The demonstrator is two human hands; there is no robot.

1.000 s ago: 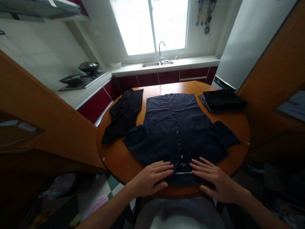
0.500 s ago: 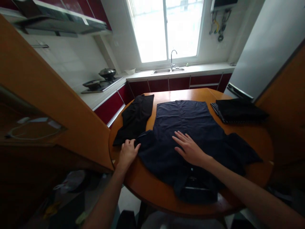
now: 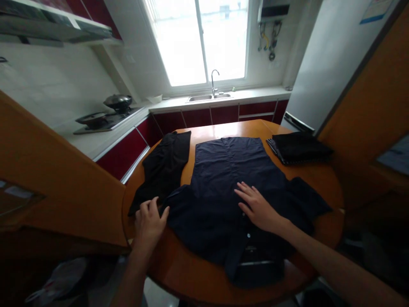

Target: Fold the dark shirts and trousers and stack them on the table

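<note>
A dark navy short-sleeved shirt point(image 3: 217, 200) is spread on the round wooden table point(image 3: 179, 273), its collar toward me and its hem toward the window. Fingers spread, my right hand point(image 3: 258, 209) rests flat on the middle of the shirt, close to the button front. My left hand point(image 3: 149, 224) is at the end of the left-side sleeve, thumb apart from curled fingers, with nothing visible between them. Just beyond that hand lies a black garment point(image 3: 168, 160), partly hidden by the hand and the navy sleeve.
A folded stack of black clothes point(image 3: 300, 147) sits at the table's right side. Beyond the table are a counter with a sink point(image 3: 207, 97), a stove with a lidded pan point(image 3: 117, 102), and a fridge point(image 3: 316, 72). Wooden door frames point(image 3: 64, 187) flank the table.
My left hand has shifted slightly off the sleeve's end, its thumb and fingers opening wider. My right hand stays flat on the shirt. The camera view has turned to the right.
</note>
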